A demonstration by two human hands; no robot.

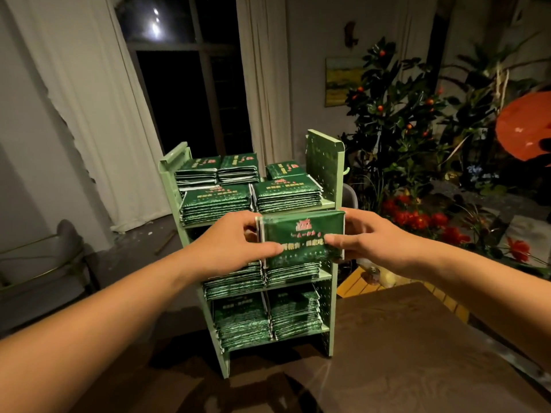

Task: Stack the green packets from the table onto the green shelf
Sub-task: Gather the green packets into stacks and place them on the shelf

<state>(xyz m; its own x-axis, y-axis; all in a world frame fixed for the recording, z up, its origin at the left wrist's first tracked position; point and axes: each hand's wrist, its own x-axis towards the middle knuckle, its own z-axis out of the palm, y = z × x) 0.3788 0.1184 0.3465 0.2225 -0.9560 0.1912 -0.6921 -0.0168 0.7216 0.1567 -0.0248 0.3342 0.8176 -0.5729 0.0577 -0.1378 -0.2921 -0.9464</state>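
A pale green shelf [327,162] stands on the dark table [411,353], its three levels filled with stacks of green packets [286,193]. In front of the middle level, both hands hold one bundle of green packets [301,236] in the air. My left hand [235,242] grips its left edge, thumb on the printed face. My right hand [366,239] grips its right edge, thumb also on the face. The bundle hides part of the middle level behind it.
White curtains and a dark window stand behind the shelf. Plants with orange fruit [396,108] and red flowers [417,219] fill the right side. A grey chair [44,263] sits at the left. A red round object [524,126] hangs at the right edge.
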